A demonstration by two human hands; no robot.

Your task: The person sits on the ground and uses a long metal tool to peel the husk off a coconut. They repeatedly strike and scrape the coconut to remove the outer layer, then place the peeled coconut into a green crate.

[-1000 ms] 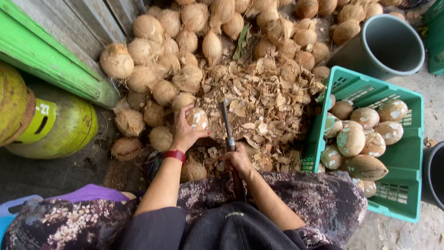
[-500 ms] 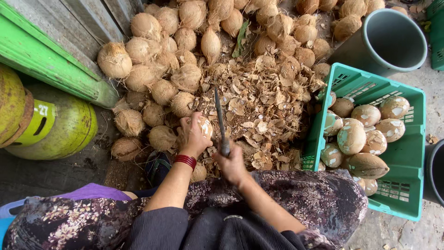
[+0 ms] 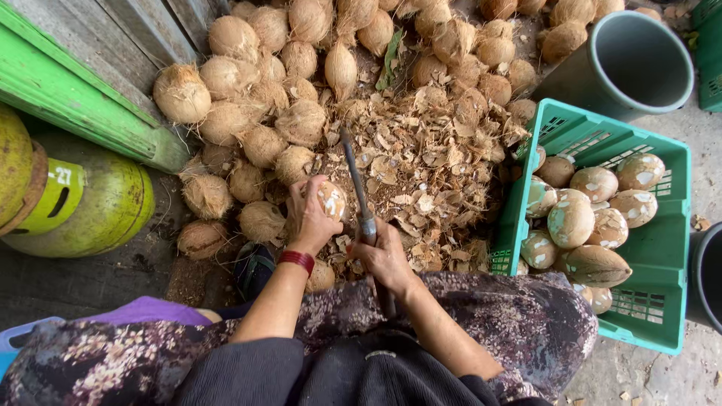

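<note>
Blade tip swung from roughly 11 o'clock half a second ago to nearer 12, handle now drawn in toward the lap.

Nearest: right hand (image 3: 385, 257) closed tight round handle of long knife (image 3: 356, 186), blade running up to 12 o'clock past the nut. Grip low on the handle, probably for chopping leverage.

Left hand (image 3: 310, 216) at 9 o'clock of the blade, fingers wrapped over a part-peeled coconut (image 3: 332, 199), pale patches facing the edge; likely turned that way so each cut lands on remaining husk. Red wristband (image 3: 297, 260) on that wrist.

Beyond: heap of husk chips (image 3: 421, 162) straight ahead, presumably where shavings drop.

3 o'clock: green crate (image 3: 656, 248), partly filled with peeled pale-brown nuts (image 3: 571, 219), within easy toss reach.

10 to 12 o'clock: pile of unpeeled fibrous coconuts (image 3: 226, 75) against a green board (image 3: 75, 98).

1 o'clock, farthest: grey bucket (image 3: 602, 75), contents not visible. Yellow-green cylinder (image 3: 98, 210) at 9 o'clock.
</note>
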